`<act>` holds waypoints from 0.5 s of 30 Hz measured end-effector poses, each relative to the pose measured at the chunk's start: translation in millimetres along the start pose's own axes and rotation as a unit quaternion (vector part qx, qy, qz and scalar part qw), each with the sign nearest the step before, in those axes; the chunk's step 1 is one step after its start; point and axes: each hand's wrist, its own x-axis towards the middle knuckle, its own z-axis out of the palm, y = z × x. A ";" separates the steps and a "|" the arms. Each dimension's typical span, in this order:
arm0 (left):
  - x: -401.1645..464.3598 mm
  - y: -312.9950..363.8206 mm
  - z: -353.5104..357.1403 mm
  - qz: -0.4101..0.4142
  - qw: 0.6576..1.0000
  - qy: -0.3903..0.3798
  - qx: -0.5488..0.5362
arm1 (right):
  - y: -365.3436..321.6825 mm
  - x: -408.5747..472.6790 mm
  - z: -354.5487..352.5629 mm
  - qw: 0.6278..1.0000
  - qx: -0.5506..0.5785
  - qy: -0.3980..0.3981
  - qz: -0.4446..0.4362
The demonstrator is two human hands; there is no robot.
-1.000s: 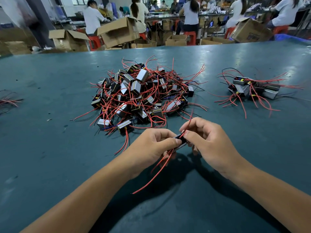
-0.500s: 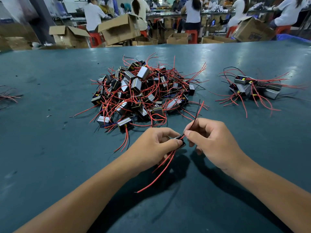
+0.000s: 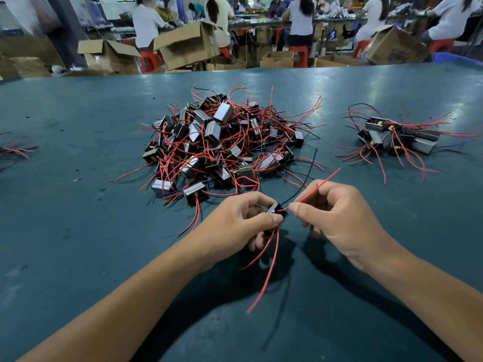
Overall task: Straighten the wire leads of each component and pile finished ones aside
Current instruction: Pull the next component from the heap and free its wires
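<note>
Pointing up-right, red lead [image 3: 317, 188] pinched by right hand [image 3: 337, 218].

Head view — down, close over table [image 3: 78, 231]

No text, label, brand or number is legible. Dark blue print stands on the side of a cardboard box [image 3: 397, 52] at the far right; it is too blurred to read.

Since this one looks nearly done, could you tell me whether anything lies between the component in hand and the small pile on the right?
Nothing visible does. The left hand holds the component while the right hand pinches its red lead. Between them and the small pile lies only bare table; the large pile sits farther left.
</note>
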 end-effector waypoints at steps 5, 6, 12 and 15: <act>0.8 -0.1 -2.3 0.005 1.000 -0.007 0.020 | -3.6 -3.6 -0.8 0.994 -0.054 -0.024 -0.096; 0.5 -0.2 -3.1 0.005 0.999 -0.008 0.034 | -3.9 -5.3 -0.7 0.990 -0.075 -0.028 -0.116; -0.3 -2.3 -2.7 0.002 0.996 -0.037 0.080 | -1.1 -5.5 -4.8 0.976 -0.143 -0.017 -0.162; -0.7 -1.2 -2.8 -0.009 0.995 -0.062 0.073 | 1.0 -1.9 -8.9 0.976 -0.158 -0.020 -0.148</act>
